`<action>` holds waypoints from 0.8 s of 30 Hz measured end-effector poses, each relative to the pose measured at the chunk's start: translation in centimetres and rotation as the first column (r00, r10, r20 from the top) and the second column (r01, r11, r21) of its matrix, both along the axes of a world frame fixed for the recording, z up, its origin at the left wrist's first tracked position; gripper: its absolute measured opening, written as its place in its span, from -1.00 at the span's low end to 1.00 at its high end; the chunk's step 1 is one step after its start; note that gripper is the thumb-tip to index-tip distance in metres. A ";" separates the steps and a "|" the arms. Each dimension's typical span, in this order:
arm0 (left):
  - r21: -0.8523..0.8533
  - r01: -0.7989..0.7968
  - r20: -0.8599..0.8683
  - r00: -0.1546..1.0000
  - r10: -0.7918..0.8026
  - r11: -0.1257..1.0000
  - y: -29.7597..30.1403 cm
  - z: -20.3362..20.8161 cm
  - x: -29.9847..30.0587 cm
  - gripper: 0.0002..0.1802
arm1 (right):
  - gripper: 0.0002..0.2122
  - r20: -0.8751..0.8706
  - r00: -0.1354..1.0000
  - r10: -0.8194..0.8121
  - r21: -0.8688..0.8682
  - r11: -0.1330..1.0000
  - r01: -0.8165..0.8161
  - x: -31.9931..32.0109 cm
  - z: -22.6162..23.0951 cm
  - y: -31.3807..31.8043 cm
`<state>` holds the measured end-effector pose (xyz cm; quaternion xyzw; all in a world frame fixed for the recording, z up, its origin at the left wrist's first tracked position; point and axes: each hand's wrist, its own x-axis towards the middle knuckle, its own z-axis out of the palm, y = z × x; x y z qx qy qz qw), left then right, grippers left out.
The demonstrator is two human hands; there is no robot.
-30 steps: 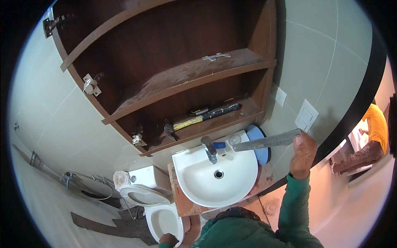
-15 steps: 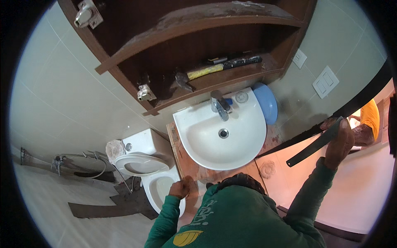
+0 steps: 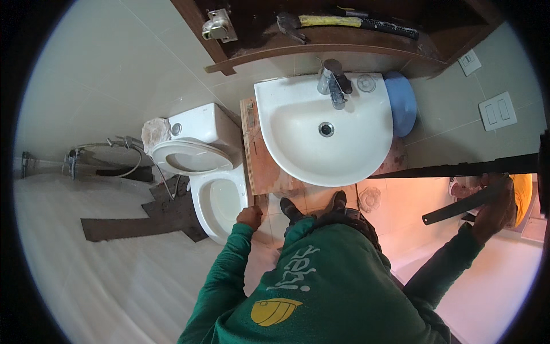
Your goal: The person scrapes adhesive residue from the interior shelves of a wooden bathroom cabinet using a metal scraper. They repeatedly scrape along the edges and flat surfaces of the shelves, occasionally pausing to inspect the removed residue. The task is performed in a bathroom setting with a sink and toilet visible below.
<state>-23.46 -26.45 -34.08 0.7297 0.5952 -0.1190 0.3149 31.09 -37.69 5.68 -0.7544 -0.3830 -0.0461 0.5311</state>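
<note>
My right hand is closed around one end of a long, dark flat blade. Its tapered free end points left, beside a dark door edge. What sort of handle it has is hidden by my fingers. Low beside the toilet bowl, my left hand is curled into a fist; its palm side is out of sight, so I cannot tell whether it holds anything. A white washbasin with a chrome faucet stands ahead of me, on a wooden board.
A hammer with a yellow and black handle lies in the brown cabinet above the basin. Beside the basin is a blue basin. Dark sheet pieces lie at left. A person in orange is beyond the doorway.
My view has tipped downward, so the cabinet and basin sit higher and my feet show. My right hand with the blade has moved rightward and lower. The left hand stays closed near the toilet.
</note>
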 end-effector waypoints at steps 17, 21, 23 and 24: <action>0.742 -0.670 0.671 0.742 -0.015 0.030 5.0 28.3 19.8 -0.83 | -0.69 0.037 0.791 0.611 0.088 0.786 -0.611 7.2 0.1 4.1; 0.950 -0.300 0.256 0.906 -0.338 -0.085 9.8 43.5 29.4 -0.71 | -0.74 0.106 0.729 0.676 0.182 0.708 -0.683 8.9 -0.6 4.6; 0.948 -0.263 0.174 0.900 -0.400 -0.178 11.9 48.2 32.9 -0.62 | -0.77 0.131 0.683 0.719 0.224 0.649 -0.727 9.2 -0.7 4.3; 0.947 -0.249 0.149 0.901 -0.408 -0.204 13.3 49.7 34.4 -0.58 | -0.77 0.131 0.655 0.744 0.229 0.620 -0.750 9.4 -0.7 4.3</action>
